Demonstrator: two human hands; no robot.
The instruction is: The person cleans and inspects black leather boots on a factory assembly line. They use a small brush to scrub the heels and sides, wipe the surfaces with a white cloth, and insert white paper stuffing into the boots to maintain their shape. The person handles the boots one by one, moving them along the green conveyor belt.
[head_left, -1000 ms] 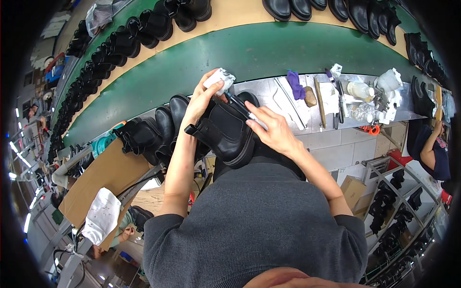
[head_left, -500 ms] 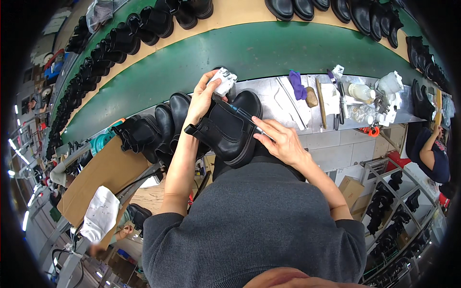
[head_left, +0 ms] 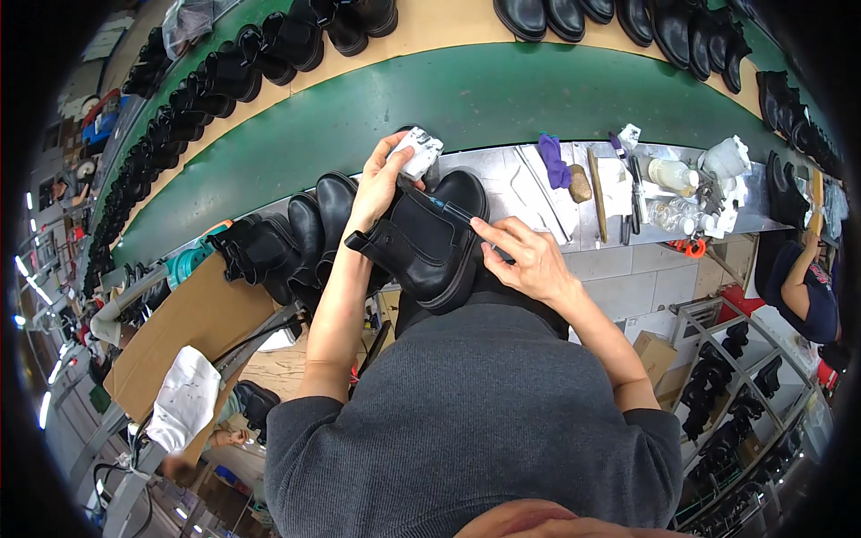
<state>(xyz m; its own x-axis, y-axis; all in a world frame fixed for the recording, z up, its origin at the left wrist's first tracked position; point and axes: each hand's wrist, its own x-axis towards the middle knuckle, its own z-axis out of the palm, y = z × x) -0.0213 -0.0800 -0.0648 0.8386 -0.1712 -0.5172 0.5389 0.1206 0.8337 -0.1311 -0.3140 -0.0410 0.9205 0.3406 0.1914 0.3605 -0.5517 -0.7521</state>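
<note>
A black ankle boot (head_left: 430, 229) with an elastic side panel lies tilted across my lap. My left hand (head_left: 381, 175) is closed on a white cloth (head_left: 418, 154) smudged with black, at the boot's far side; its forearm passes beside the boot's pull tab. In my right hand (head_left: 531, 258), thumb and fingers pinch a slim dark pen-like tool (head_left: 456, 212). The tool's tip, with a light bluish patch near it, meets the far edge of the side panel. Whether my left fingers also grip the boot is hidden.
Black boots (head_left: 307, 224) stand close on the left. On the metal ledge lie a purple cloth (head_left: 555, 161), a wooden stick (head_left: 597, 193) and plastic bottles (head_left: 674, 175). Rows of boots line the green conveyor belt (head_left: 502, 90). A cardboard sheet (head_left: 188, 336) leans at the left.
My right hand has shifted slightly to the right and its fingers have turned on the pen-like tool. My left hand, the cloth and the boot stay nearly still.
</note>
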